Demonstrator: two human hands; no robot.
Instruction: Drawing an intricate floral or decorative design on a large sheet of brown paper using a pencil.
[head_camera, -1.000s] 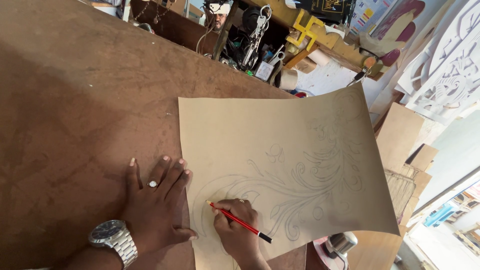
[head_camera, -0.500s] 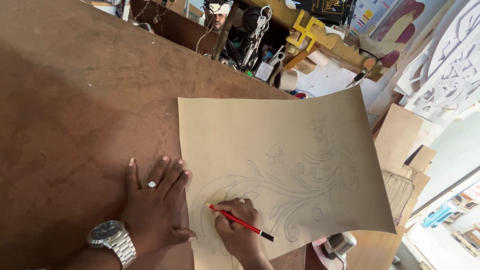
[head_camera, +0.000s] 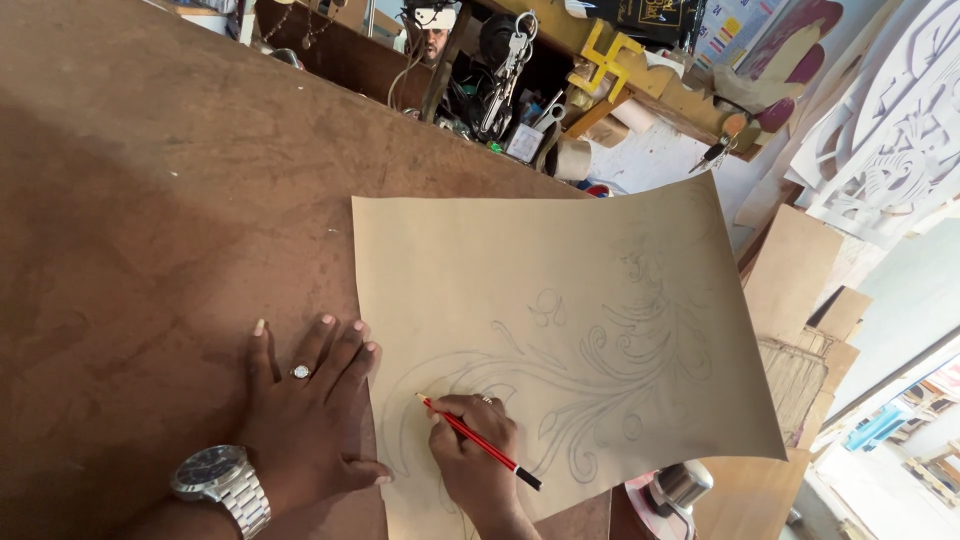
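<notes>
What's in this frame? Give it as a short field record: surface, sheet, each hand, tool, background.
surface: brown wooden table, worn and stained
sheet: tan paper lying flat, pencilled scroll and leaf pattern on its right and lower part
left hand: left hand flat on the table, fingers spread, thumb at the paper's left edge; ring on one finger, silver watch on the wrist
right hand: right hand resting on the paper, grip closed on the pencil
tool: red pencil, tip on the drawn line
background: keys and clutter beyond the table's far edge
</notes>
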